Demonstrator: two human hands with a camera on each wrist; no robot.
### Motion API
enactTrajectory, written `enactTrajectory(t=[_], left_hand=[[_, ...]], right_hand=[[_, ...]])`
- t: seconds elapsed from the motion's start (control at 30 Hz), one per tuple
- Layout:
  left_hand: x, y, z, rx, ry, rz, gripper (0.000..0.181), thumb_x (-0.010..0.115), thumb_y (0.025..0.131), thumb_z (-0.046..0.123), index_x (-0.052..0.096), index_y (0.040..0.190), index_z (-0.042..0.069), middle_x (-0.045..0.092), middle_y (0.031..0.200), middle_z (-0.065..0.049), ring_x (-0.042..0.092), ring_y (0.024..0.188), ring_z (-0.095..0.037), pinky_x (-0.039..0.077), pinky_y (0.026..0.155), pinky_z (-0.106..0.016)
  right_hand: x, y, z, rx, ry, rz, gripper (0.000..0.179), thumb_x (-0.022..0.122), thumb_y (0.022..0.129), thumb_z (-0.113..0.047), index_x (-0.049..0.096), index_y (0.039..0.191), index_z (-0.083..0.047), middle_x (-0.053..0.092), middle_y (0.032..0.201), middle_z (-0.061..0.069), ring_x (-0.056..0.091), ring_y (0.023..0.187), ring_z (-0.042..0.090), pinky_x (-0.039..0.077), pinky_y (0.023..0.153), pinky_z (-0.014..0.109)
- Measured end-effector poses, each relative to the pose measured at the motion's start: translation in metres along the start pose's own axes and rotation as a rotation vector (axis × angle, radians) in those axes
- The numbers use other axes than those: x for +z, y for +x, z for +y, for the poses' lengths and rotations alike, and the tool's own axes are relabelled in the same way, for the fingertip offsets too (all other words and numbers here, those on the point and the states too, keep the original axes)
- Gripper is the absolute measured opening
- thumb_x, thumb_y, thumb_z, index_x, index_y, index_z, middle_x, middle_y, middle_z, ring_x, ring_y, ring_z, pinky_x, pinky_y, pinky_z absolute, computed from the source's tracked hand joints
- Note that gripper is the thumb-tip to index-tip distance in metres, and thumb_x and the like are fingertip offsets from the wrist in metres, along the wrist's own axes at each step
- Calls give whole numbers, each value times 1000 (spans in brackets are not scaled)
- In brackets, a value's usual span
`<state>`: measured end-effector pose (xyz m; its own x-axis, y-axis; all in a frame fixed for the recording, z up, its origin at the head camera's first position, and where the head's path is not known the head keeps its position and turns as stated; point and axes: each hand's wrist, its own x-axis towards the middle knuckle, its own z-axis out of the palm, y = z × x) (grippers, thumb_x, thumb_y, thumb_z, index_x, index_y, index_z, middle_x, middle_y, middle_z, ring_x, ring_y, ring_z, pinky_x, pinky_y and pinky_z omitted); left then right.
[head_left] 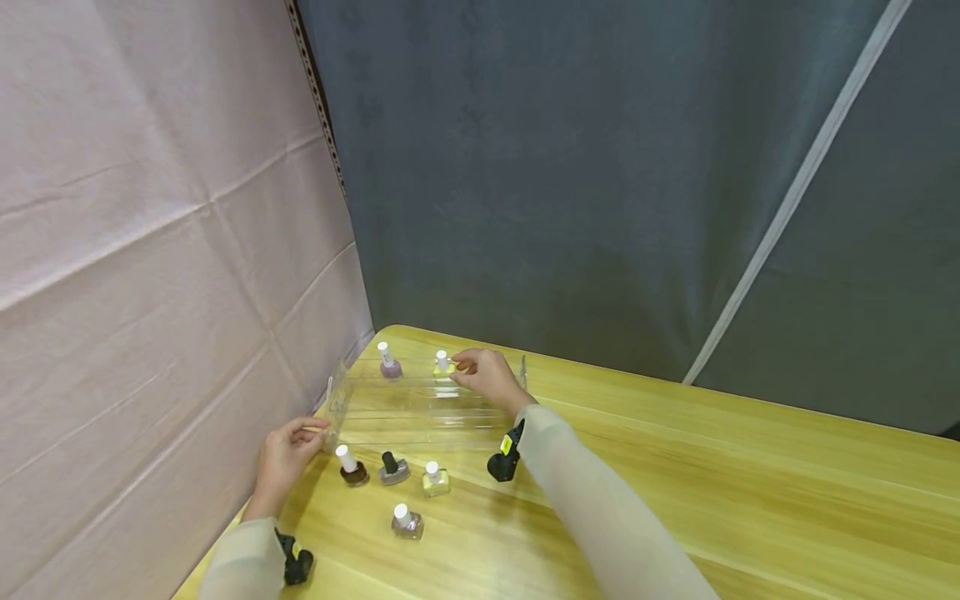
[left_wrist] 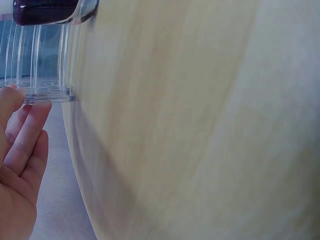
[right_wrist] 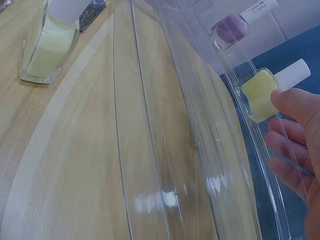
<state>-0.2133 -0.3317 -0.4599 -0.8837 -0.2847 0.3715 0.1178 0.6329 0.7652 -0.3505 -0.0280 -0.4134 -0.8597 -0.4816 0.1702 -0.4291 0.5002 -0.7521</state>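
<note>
Clear rack [head_left: 447, 421]: your left hand [head_left: 286, 454] pinches its eight-o'clock corner; brace it. Yellow bottle [right_wrist: 259, 96]: rack's twelve o'clock, back tier, pinched by your right hand [head_left: 487, 377]; hold it upright.

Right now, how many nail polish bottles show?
6. At the clear rack: a purple bottle, and a yellow bottle the right hand pinches. On the table: a dark bottle, a black-capped bottle, a second yellow bottle and a greyish bottle. None seems hidden.
</note>
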Motion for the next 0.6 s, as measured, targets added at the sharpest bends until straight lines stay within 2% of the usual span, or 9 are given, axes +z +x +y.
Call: enactTrajectory(t=[0.23,0.6], left_hand=[[2,3,-1,2,-20,-12,12,67,79,-10,67,90,-7,66,70,-20,63,56,-17,46,49,-14],[-1,9,-5,-23,-18,-35,14,66,80,-9,66,93,-8,67,73,-22,64,57,-15,46,48,-16]], right_hand=[[-7,-4,0,-16,-4,18,33,66,88,-21,64,118,-6,66,107,5,61,92,16,51,76,29],[-16,-10,-19,-65,-27,26,32,66,88,-19,64,117,-6,65,110,5,62,92,17,51,74,29]])
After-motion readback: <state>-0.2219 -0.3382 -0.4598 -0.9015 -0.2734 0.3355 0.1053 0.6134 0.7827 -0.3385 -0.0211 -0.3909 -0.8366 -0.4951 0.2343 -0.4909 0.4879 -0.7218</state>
